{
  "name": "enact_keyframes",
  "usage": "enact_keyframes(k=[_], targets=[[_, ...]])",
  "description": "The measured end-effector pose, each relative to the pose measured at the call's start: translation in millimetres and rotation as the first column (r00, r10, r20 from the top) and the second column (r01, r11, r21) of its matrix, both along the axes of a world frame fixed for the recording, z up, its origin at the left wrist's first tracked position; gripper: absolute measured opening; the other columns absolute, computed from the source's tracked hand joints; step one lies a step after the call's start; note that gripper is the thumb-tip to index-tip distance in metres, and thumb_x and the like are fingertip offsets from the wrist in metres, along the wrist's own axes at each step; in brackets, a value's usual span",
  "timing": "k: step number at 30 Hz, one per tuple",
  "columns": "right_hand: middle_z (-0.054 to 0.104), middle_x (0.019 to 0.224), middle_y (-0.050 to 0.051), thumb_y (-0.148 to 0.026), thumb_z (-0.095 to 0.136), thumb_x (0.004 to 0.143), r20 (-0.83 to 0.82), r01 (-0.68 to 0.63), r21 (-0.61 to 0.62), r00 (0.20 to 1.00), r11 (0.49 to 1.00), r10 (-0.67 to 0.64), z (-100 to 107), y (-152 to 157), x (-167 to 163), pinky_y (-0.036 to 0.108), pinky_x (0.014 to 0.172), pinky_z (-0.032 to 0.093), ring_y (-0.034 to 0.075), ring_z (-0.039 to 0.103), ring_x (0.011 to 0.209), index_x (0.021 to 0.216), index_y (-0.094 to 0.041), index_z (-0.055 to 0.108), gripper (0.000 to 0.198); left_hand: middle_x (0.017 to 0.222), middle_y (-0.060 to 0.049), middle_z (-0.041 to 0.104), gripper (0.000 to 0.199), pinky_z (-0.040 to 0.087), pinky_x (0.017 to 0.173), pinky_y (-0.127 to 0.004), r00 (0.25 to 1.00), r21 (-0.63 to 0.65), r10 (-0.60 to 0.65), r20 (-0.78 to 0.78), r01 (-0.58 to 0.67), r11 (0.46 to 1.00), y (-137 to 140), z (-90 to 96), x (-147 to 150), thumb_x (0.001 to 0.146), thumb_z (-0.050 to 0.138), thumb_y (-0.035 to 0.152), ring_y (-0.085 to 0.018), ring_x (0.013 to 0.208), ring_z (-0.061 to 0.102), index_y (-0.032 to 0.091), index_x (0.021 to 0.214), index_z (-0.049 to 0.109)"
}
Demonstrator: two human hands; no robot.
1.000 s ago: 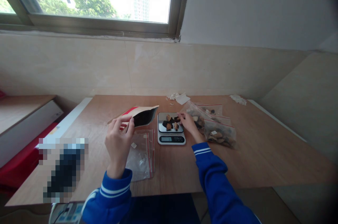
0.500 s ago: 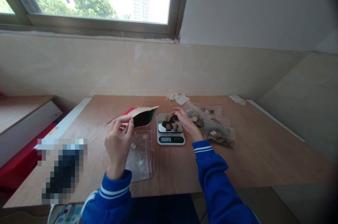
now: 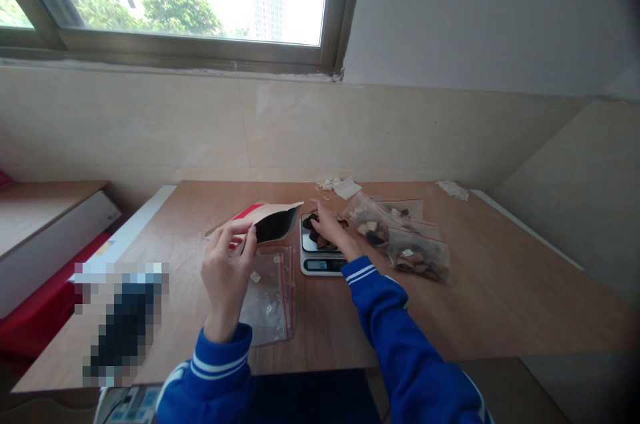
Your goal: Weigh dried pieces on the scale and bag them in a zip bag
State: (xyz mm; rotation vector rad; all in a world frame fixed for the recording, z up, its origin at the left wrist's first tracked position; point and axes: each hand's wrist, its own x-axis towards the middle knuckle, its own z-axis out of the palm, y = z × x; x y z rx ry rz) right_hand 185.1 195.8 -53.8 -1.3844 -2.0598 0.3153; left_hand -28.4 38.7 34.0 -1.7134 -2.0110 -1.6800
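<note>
My left hand (image 3: 227, 261) is closed on the near side of a kraft paper pouch (image 3: 253, 213) with a red patch, pinching its edge between thumb and fingers. The pouch lies tilted, its dark mouth gaping toward the scale. On the white digital kitchen scale (image 3: 313, 267), several dark brown dried chunks, like mushroom pieces (image 3: 317, 237), rest on the metal plate. Over that plate reaches my right hand (image 3: 330, 223), thumb and forefinger apart above a dark piece at the left. The hand and sleeve cover part of the chunks and the scale's right side.
Clear zip bags (image 3: 270, 297) with red seals lie flat below the pouch. Right of the scale are filled zip bags (image 3: 420, 257) of dried pieces. Crumpled white tissue (image 3: 345, 188) sits behind the scale, more tissue (image 3: 453, 190) farther right. A blurred dark object (image 3: 127, 317) is at left.
My right hand has moved left from the plate's right edge to over its middle and left. My left hand still holds the pouch in about the same place.
</note>
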Motion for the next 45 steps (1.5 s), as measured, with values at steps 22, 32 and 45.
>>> enact_keyframes(k=[22,32,45], targets=[[0.064,0.105,0.007,-0.013,0.066,0.082,0.259,-0.157,0.043,0.956,0.987,0.141,7,-70,36,0.039,0.089,0.046,0.025,0.057,0.101,0.101,-0.02,0.062,0.02,0.091,-0.002,0.066,0.024,0.048,0.069,-0.027,1.0,0.008,-0.016,0.013,0.015,1.0,-2,-2.6,-2,0.088,0.058,0.043,-0.013,0.07,0.062,0.021,0.089,0.067],[0.064,0.106,0.008,-0.011,0.065,0.085,0.307,-0.164,0.07,0.942,0.984,0.135,11,-76,37,0.037,0.089,0.046,0.024,0.058,0.102,0.107,-0.019,0.062,0.024,0.092,-0.002,0.066,0.026,0.047,0.068,-0.027,1.0,0.004,-0.013,0.014,0.013,1.0,-2,-5.9,-2,0.087,0.058,0.045,-0.013,0.07,0.062,0.021,0.09,0.068],[0.063,0.089,0.004,-0.024,0.059,0.09,-0.085,-0.108,0.076,0.99,0.991,0.114,21,-76,65,0.03,0.076,0.046,0.018,0.06,0.082,0.086,-0.021,0.068,0.01,0.09,-0.002,0.066,0.024,0.047,0.067,-0.027,1.0,0.031,-0.008,-0.003,0.009,0.999,-2,-6.8,-4,0.087,0.059,0.043,-0.013,0.07,0.062,0.021,0.088,0.067]])
